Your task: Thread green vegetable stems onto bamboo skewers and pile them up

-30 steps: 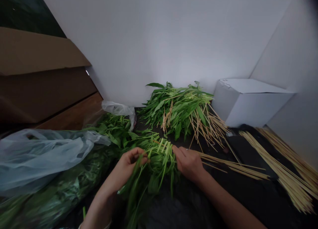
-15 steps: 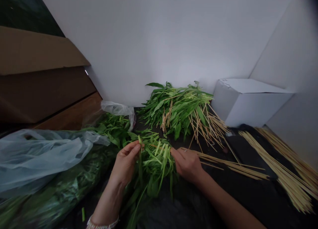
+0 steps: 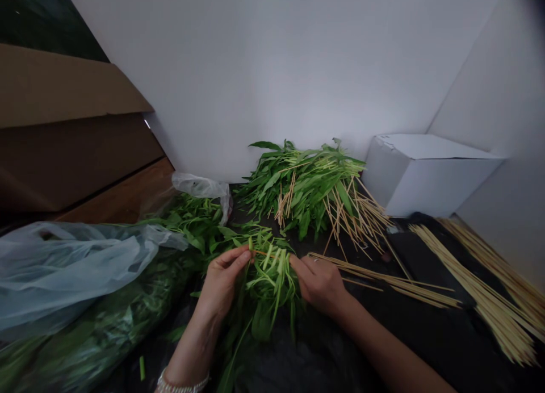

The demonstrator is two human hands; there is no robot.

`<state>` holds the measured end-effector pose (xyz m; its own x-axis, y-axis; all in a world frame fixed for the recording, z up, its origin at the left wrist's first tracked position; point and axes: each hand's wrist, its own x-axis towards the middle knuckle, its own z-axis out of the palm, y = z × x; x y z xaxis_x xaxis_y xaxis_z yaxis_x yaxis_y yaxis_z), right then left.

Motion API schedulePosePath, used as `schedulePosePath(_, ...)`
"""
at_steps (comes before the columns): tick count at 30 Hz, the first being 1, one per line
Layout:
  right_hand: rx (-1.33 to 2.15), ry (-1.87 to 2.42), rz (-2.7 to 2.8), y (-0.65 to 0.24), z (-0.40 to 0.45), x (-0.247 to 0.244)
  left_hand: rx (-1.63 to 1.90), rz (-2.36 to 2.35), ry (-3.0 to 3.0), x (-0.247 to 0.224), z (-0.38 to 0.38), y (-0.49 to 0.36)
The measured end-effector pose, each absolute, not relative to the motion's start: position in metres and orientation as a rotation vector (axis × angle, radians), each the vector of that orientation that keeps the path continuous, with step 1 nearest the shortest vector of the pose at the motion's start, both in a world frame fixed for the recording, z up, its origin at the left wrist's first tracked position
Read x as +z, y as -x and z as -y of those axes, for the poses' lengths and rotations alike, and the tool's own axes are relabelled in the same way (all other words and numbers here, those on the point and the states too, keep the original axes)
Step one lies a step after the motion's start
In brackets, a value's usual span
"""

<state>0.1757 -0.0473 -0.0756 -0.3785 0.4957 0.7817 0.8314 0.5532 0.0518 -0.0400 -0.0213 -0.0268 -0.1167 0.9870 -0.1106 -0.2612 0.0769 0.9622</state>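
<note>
My left hand (image 3: 227, 276), with a beaded bracelet at the wrist, pinches a green stem (image 3: 251, 243) at the left tip of a thin skewer (image 3: 260, 252). Several pale green stems (image 3: 279, 259) are threaded side by side on that skewer, their leaves hanging down. My right hand (image 3: 319, 279), with a ring on one finger, is closed around the skewer just right of the stems. More loose leafy greens (image 3: 255, 231) lie behind the hands. A pile of greens on skewers (image 3: 310, 180) rests against the wall.
Bare skewers (image 3: 392, 279) lie right of my right hand, with larger bundles (image 3: 477, 291) farther right. A white box (image 3: 443, 174) stands behind them. Plastic bags (image 3: 76, 268) of greens are at the left, below a cardboard box (image 3: 72, 92).
My left hand has moved slightly right, bringing its stem to the skewer's tip near the threaded stems. My right hand has hardly moved.
</note>
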Motion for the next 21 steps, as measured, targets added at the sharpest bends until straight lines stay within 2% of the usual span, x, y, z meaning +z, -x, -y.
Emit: schedulePosePath(21,-0.567,1.062,2.078,-0.1744,0.0477,-0.0762,1.370,-1.238,-1.006,-0.0351,0.0183,0.0453)
